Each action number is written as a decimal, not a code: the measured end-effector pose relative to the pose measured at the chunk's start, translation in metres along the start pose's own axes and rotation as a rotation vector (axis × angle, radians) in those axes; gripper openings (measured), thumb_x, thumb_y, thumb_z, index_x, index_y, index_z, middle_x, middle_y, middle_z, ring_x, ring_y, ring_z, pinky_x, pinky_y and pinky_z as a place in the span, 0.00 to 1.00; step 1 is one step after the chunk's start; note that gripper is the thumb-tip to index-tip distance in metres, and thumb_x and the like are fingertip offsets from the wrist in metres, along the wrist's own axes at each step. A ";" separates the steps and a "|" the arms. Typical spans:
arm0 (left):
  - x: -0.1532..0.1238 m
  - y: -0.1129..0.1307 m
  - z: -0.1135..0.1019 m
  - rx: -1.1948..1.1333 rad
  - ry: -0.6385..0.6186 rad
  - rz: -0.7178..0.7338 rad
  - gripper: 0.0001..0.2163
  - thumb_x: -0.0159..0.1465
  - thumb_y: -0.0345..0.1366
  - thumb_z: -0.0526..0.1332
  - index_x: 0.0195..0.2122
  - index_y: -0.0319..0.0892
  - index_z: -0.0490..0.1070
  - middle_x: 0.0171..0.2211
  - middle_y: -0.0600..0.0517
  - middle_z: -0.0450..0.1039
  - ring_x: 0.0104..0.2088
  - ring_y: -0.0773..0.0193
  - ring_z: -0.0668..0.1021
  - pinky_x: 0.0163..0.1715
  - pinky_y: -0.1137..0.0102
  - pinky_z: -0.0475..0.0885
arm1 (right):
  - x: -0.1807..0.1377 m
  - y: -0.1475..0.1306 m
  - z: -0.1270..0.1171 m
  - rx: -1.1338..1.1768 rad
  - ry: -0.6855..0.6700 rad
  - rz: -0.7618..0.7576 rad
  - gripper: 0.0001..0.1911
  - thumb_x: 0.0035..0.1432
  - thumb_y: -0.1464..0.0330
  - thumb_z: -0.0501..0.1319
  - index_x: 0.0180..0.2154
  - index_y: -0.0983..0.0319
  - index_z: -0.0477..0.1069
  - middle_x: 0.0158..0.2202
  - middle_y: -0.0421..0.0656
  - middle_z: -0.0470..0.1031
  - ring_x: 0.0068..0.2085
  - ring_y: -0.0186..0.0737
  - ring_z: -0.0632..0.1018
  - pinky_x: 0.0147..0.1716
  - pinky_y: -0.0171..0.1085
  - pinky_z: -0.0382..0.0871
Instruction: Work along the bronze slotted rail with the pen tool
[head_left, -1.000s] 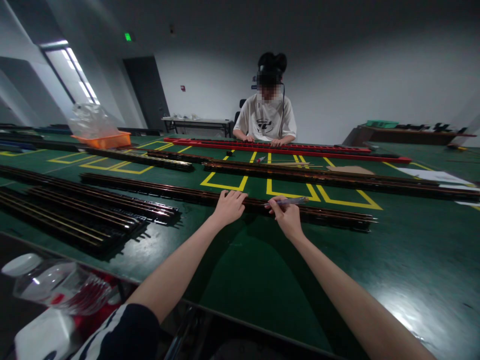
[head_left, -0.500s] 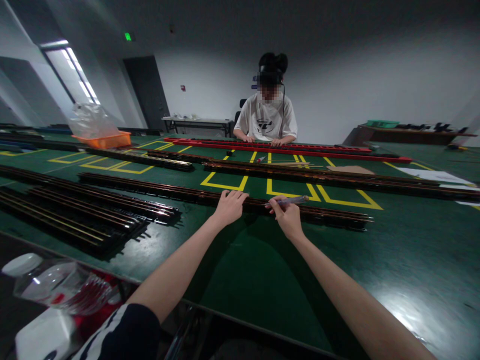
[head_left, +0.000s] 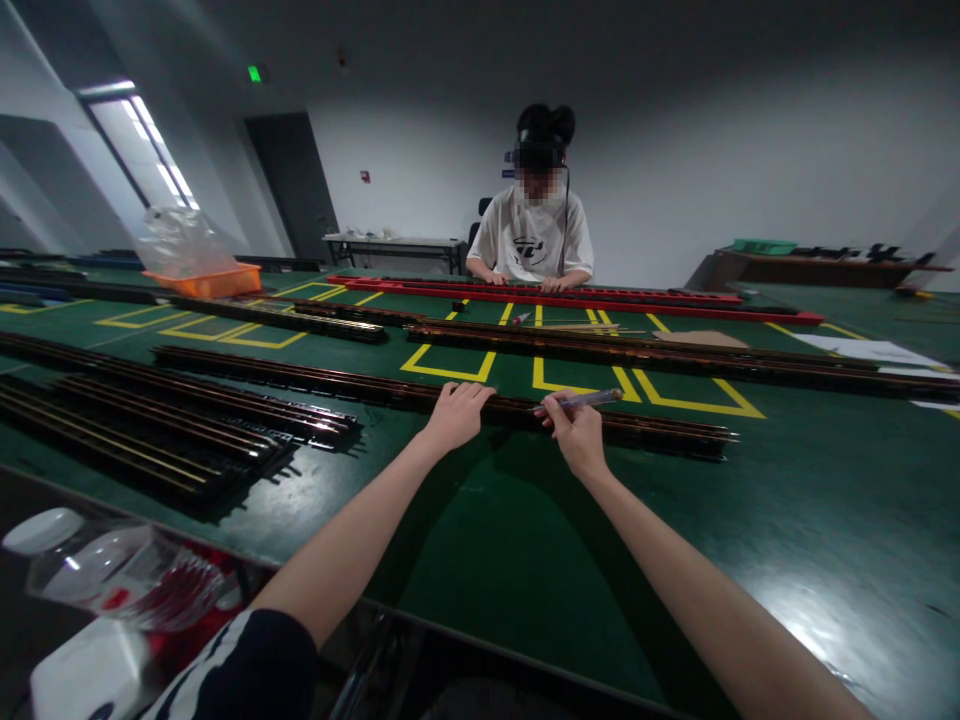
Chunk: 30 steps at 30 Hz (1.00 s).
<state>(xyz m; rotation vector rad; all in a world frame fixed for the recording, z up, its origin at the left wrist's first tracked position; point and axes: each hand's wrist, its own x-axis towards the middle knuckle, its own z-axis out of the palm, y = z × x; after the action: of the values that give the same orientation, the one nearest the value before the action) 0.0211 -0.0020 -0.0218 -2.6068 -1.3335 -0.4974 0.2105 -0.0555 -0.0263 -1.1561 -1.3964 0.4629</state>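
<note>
Head view, with the clock face centred on the picture: a long dark strip with coppery lines (head_left: pixel 337 384) lies on the green table (head_left: pixel 480 540), crossing just below the middle. Its long axis runs nearly from 9 to 3 o'clock, the right end dipping slightly toward the wearer. The left hand (head_left: pixel 456 412), just below centre toward 7 o'clock, rests palm down over the strip with fingers loosely bent; whether they pinch it, I cannot tell. The right hand (head_left: pixel 574 432), toward 4 o'clock, is closed around a pen-like tool (head_left: pixel 596 399), whose working end points to about 9 o'clock, close to the strip, and whose back end points to 3. More dark strips (head_left: pixel 150 430) lie at 8 o'clock, slanting toward 4.

At 12 o'clock, a co-worker's white shirt (head_left: pixel 529 250) bears a dark print that I cannot read. The blue wall sign (head_left: pixel 508 172) beside that person's head is too small to read, as is the glowing green sign (head_left: pixel 255 74) at 10 o'clock.
</note>
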 end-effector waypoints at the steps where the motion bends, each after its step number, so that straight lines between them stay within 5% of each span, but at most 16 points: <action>1: 0.000 0.000 0.000 -0.002 0.000 -0.001 0.21 0.62 0.24 0.46 0.54 0.42 0.65 0.52 0.47 0.71 0.52 0.58 0.71 0.54 0.58 0.60 | 0.000 0.001 0.000 -0.001 0.003 0.004 0.21 0.55 0.50 0.56 0.29 0.61 0.69 0.25 0.45 0.77 0.25 0.39 0.76 0.21 0.36 0.69; 30: 0.000 -0.002 -0.001 -0.036 -0.013 -0.011 0.17 0.64 0.35 0.48 0.53 0.43 0.65 0.51 0.48 0.72 0.50 0.57 0.72 0.53 0.58 0.60 | -0.001 0.000 -0.002 0.060 0.093 0.057 0.18 0.54 0.53 0.58 0.27 0.61 0.68 0.23 0.44 0.74 0.24 0.40 0.75 0.22 0.37 0.69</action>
<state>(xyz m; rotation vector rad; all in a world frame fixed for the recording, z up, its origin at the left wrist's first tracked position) 0.0194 -0.0010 -0.0213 -2.6376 -1.3555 -0.5122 0.2117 -0.0566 -0.0262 -1.1565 -1.2644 0.4826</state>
